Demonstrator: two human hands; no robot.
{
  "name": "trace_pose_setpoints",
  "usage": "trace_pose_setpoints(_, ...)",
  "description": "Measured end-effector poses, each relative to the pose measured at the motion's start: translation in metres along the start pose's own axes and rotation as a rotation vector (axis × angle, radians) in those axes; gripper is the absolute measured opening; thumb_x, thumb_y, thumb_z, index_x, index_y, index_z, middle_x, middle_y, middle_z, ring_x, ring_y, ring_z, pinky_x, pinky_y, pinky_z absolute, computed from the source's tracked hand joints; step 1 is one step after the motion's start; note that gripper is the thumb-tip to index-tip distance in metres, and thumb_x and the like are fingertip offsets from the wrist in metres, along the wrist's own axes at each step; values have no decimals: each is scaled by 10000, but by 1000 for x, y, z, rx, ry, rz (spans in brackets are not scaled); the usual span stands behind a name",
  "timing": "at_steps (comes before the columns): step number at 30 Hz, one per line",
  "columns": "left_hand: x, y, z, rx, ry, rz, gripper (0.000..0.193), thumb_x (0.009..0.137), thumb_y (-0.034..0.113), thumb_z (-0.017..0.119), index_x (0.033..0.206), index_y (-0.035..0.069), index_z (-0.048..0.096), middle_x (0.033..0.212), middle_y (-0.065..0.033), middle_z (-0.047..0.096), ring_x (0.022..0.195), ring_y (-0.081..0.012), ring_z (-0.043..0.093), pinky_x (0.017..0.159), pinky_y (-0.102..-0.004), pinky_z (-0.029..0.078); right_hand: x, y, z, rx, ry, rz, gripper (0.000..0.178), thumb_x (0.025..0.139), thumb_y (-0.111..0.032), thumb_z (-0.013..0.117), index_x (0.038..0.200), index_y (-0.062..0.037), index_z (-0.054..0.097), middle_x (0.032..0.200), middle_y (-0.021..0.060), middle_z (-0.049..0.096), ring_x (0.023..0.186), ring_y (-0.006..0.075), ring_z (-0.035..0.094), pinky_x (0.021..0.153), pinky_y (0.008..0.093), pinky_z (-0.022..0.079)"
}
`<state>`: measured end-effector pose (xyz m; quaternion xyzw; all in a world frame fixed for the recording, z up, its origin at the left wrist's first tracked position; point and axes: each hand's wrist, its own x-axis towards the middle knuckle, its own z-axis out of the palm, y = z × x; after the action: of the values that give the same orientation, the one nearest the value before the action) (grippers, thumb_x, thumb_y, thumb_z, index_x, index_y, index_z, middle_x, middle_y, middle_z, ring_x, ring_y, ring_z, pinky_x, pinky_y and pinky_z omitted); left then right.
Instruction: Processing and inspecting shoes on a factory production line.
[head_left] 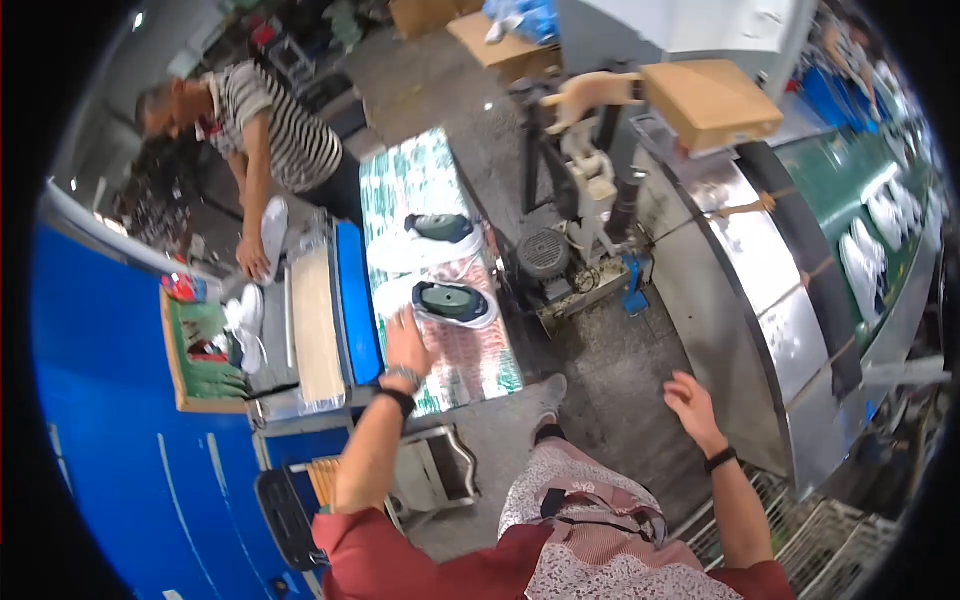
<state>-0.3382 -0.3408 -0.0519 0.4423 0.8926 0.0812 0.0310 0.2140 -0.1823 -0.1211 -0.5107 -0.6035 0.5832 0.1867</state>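
Head view puts my left hand point(408, 348), whose grip I cannot tell, at the toe of the nearer shoe point(452, 300), lying crosswise, heel rightward; my empty right hand point(694, 408), half-open, hangs well apart.

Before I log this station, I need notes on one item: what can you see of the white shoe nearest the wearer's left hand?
The shoe has a white upper, seemingly fabric, and a dark collar. A grey-green surface with a small spot fills its opening; insole or insert, I cannot tell. It sits opening upward, toe toward the left, on a glossy, streaked green-and-red covering, beside a similar shoe. The left hand is at its toe end; whether it touches is unclear.
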Motion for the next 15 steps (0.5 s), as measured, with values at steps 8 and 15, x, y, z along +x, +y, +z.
trace_pose_setpoints(8, 115, -63, 13, -223, -282, 335, 949, 569, 233, 949, 1421, 141, 541, 1459, -148, 530, 1404, -362, 465, 1155, -517, 392, 249, -248, 207, -477, -399, -672, 809, 852, -219, 784, 1532, 8, 409, 1523, 225, 509, 1415, 371, 491, 1162, 417, 408)
trace_pose_setpoints(15, 24, -45, 12, -321, -220, 203, 704, 601, 166, 914, 1215, 38, 594, 1237, -188, 589, 1223, -362, 569, 1065, -519, 429, 358, -303, 374, -776, -544, -707, 885, 793, -260, 814, 1557, -86, 402, 1522, 243, 474, 1403, 420, 457, 1154, 472, 401)
